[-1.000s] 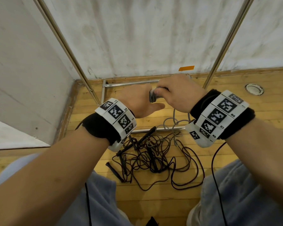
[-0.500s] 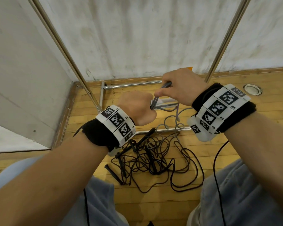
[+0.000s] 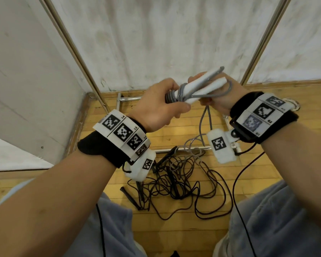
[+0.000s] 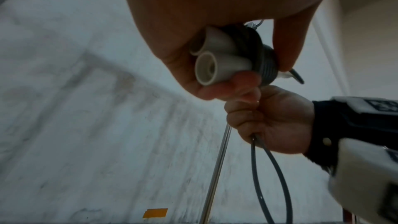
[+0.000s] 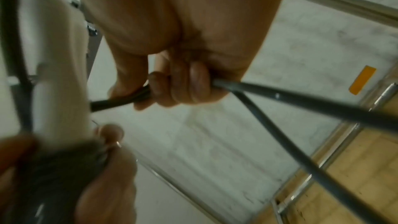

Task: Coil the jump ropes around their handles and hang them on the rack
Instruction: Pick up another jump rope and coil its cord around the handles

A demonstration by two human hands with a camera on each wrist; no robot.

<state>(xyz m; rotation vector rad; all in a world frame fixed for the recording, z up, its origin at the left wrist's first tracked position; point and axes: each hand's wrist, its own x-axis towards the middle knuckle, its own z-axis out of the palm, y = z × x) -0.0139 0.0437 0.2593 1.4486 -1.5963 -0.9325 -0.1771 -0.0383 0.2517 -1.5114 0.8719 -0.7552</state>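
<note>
Head view: left hand (image 3: 156,106) is gripping the paired white handles (image 3: 198,86) mid-air at their wrapped end, long axis pointing up-right toward the wall. Right hand (image 3: 220,101) is closed on the smooth grey cord (image 3: 205,117). Left wrist view alone is showing round hollow handle ends (image 4: 206,69).

Two white handles (image 3: 202,86), one grey rope (image 3: 205,117) (black ropes (image 3: 174,179) uncountable).

Rack (image 3: 76,52) top — cut off
</note>
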